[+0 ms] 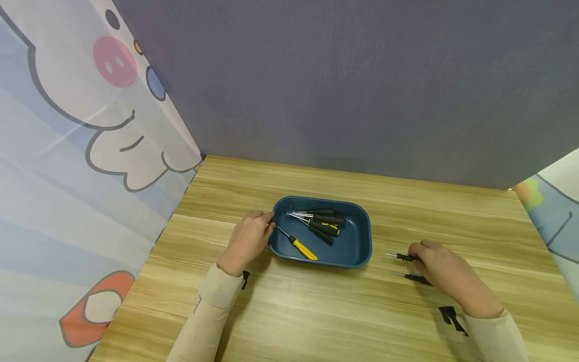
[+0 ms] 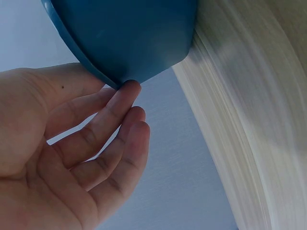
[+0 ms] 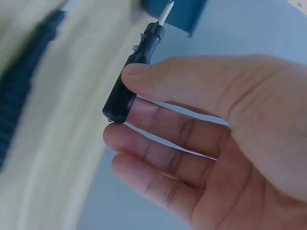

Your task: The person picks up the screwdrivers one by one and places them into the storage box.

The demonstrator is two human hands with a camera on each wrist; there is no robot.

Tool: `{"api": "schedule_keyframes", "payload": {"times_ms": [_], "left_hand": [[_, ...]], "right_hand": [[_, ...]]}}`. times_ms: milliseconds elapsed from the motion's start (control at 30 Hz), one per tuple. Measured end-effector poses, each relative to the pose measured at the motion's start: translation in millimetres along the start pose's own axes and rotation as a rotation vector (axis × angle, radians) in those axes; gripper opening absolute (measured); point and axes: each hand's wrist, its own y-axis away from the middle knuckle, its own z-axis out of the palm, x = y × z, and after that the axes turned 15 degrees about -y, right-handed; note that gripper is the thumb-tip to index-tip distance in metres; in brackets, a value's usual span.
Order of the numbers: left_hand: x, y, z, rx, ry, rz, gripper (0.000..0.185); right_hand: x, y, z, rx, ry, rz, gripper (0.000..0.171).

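Note:
A dark blue tray (image 1: 357, 251) sits mid-table and holds several screwdrivers, most with black handles (image 1: 327, 219) and one with a yellow handle (image 1: 304, 248). My left hand (image 1: 267, 226) rests against the tray's left rim. In the left wrist view its fingers (image 2: 125, 96) are nearly straight and touch the tray's edge (image 2: 129, 43). My right hand (image 1: 413, 254) is on the table to the right of the tray. It pinches the black handle of a small screwdriver (image 3: 132, 76) (image 1: 402, 257). A second black screwdriver (image 1: 413, 277) lies just beneath the hand.
The wooden table (image 1: 316, 311) is boxed in by a grey back wall (image 1: 362, 90) and cartoon-printed curtains on the left (image 1: 81, 176) and right (image 1: 558, 211). Bare wood lies in front of the tray and behind it.

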Motion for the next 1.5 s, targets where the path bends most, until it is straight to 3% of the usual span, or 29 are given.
{"api": "schedule_keyframes", "payload": {"times_ms": [200, 633, 967, 1500], "left_hand": [[-0.3, 0.2, -0.5, -0.006, 0.001, -0.011, 0.028], [-0.2, 0.4, 0.7, -0.012, -0.007, -0.007, 0.028], [-0.4, 0.0, 0.0, -0.016, 0.000, -0.012, 0.028], [-0.5, -0.4, 0.5, -0.007, -0.006, -0.008, 0.028]], "right_hand": [[-11, -16, -12, 0.043, 0.003, -0.055, 0.026], [-41, -64, -18, 0.029, 0.004, -0.111, 0.019], [-64, -109, -15, -0.079, 0.002, -0.100, 0.018], [-81, -175, 9, -0.146, -0.003, -0.142, 0.017]]}}
